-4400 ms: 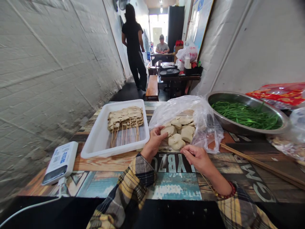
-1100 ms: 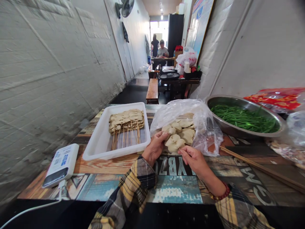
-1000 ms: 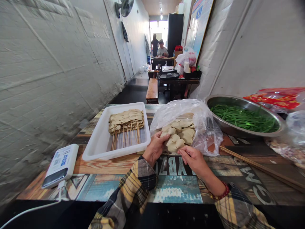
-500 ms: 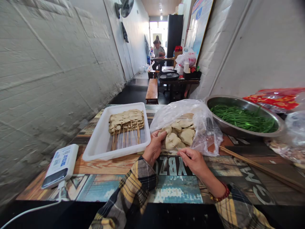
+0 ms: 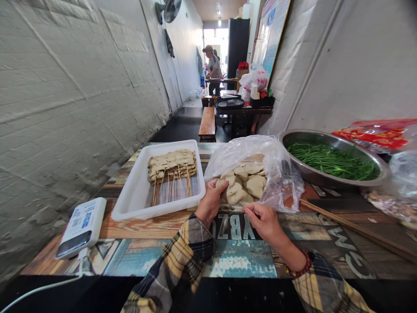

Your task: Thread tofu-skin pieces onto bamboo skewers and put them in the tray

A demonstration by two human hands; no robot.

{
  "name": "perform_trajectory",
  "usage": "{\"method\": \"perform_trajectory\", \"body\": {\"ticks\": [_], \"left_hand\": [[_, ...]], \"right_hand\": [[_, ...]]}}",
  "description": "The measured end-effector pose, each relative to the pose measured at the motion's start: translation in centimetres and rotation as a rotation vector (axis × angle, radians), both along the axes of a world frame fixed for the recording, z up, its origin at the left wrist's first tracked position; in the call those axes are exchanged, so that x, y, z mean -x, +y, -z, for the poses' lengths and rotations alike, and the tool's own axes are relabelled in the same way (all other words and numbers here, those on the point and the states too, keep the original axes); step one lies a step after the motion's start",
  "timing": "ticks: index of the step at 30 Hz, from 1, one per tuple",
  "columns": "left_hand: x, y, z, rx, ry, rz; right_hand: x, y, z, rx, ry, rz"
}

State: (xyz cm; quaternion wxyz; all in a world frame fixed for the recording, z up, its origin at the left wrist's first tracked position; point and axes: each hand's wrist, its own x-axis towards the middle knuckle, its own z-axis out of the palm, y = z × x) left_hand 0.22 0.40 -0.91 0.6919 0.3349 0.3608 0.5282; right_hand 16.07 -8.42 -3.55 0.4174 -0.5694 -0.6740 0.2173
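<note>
My left hand (image 5: 212,199) is closed at the near left edge of an open clear plastic bag (image 5: 224,152), thumb and fingers gripping a thin beige slice. Several more flat, soft-looking beige slices (image 5: 256,186) lie in the bag's mouth. Just right of it, my right hand (image 5: 263,219) pinches a thin stick, apparently a bamboo skewer (image 5: 241,203), whose tip points at the slices; most of it is hidden. To the left stands a white plastic tray (image 5: 137,209) with stacked skewered slices (image 5: 172,164), their sticks pointing toward me.
A steel bowl (image 5: 384,174) of green chives (image 5: 332,161) stands at right. Loose bamboo skewers (image 5: 352,226) lie before it, near plastic bags (image 5: 404,174). A white power bank (image 5: 83,226) with a cable is at left. Beyond are a bench (image 5: 207,121) and a person (image 5: 213,65).
My hands stay almost in place, with the right hand shifting only slightly. The view moves a little. In the background, the person has gone from low behind a table to standing upright.
</note>
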Motion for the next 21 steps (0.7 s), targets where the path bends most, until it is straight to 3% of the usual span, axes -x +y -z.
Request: {"method": "perform_trajectory", "body": {"ticks": [21], "left_hand": [[-0.04, -0.30, -0.38, -0.009, 0.035, 0.038]], "right_hand": [[0.25, 0.19, -0.15, 0.003, 0.043, -0.002]]}}
